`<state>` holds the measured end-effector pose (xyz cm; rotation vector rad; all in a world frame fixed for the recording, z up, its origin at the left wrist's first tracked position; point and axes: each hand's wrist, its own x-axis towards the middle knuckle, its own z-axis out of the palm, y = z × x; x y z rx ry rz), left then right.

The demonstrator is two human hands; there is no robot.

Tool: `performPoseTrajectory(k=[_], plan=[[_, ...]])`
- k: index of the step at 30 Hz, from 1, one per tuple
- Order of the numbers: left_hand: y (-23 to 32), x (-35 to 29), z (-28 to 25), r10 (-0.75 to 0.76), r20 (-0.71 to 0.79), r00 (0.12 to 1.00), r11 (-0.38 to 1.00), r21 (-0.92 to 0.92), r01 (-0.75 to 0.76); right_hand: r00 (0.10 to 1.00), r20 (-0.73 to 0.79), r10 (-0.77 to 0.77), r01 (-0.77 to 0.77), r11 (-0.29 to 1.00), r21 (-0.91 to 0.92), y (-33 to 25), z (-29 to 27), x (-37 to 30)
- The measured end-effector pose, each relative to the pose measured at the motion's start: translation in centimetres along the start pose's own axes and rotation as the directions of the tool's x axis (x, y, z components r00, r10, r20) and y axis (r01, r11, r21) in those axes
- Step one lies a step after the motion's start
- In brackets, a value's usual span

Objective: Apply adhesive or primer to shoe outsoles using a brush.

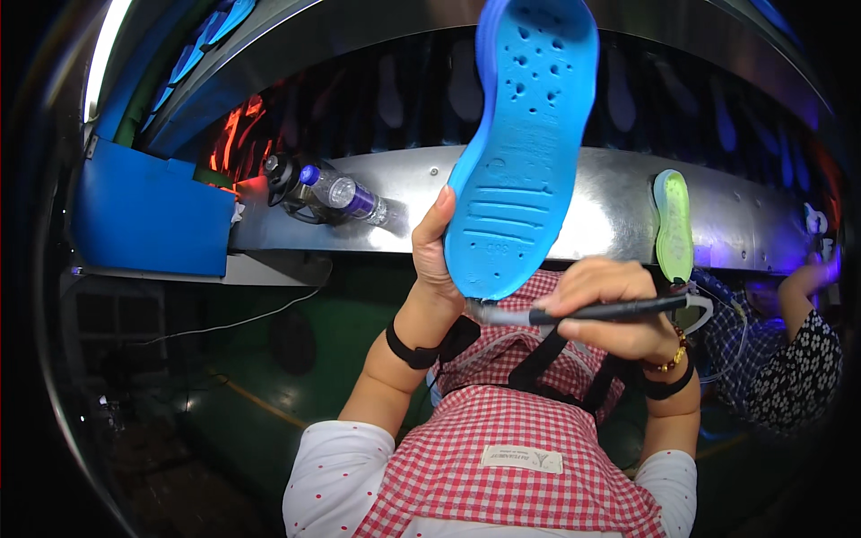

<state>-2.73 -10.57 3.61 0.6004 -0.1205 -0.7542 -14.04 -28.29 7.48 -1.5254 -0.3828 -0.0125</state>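
A blue shoe sole [529, 152] is held up in front of me, its inner face showing holes at the far end and ridges toward the heel. My left hand [434, 251] grips it at the heel's left edge, thumb on the rim. In my right hand [614, 305] is a brush [619, 310] with a black handle and a pale front part. Its tip meets the heel edge of the sole, close to my left fingers. A pale tube curves away from the handle's back end.
A metal ledge [404, 170] runs across, with dark machinery carrying several soles behind. On it lie a clear bottle [345, 193] and a black bottle [282, 179]. A yellow-green sole [673, 224] leans at the right. A blue box [148, 211] stands left; another person's arm [798, 291] is far right.
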Motion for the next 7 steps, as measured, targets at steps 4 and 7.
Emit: performPoseTrajectory(k=[4, 7], plan=[[0.7, 0.3, 0.5, -0.199, 0.02, 0.98, 0.98, 0.007, 0.199, 0.999, -0.001, -0.055, 0.054, 0.997, -0.052, -1.1, -0.5, -0.2], [1.1, 0.5, 1.3, -0.303, -0.05, 0.952, 0.945, 0.112, 0.306, 0.995, 0.09, 0.039, -0.019, 0.978, -0.209, -1.1, -1.3, 0.4]])
